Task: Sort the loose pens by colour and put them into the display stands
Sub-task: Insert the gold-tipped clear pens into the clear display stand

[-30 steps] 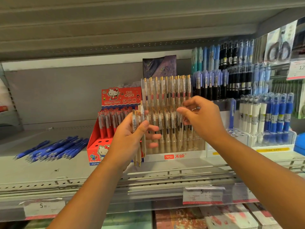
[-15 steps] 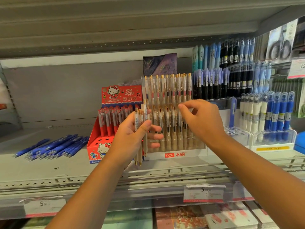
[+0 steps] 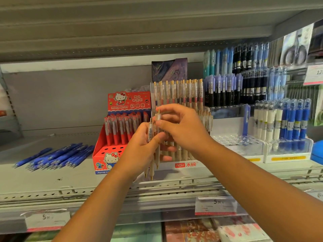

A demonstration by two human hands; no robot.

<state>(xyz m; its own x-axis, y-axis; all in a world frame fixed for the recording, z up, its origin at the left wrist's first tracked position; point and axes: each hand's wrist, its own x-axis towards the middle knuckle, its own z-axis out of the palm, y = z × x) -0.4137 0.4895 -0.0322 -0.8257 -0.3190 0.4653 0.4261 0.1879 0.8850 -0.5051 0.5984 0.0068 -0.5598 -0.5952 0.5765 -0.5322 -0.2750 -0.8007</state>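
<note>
Now the right hand (image 3: 183, 131) has left the display stand (image 3: 186, 165) and its fingers (image 3: 166, 125) pinch one cream pen (image 3: 158, 117) by its top, just above the curled fingers of the left hand (image 3: 139, 151) gripping the bundle (image 3: 150, 132), likely drawing the next pen.

Left hand (image 3: 139, 151) and right hand (image 3: 183, 130) mask the clear pen stand's (image 3: 185, 165) front rows. The count of gripped cream pens (image 3: 150, 133) is unclear, and the price tag's (image 3: 215, 205) small print blurs.

Grey shelf (image 3: 43, 179): loose blue pens (image 3: 56, 157), red box (image 3: 111, 159), clear stands (image 3: 185, 165).
</note>
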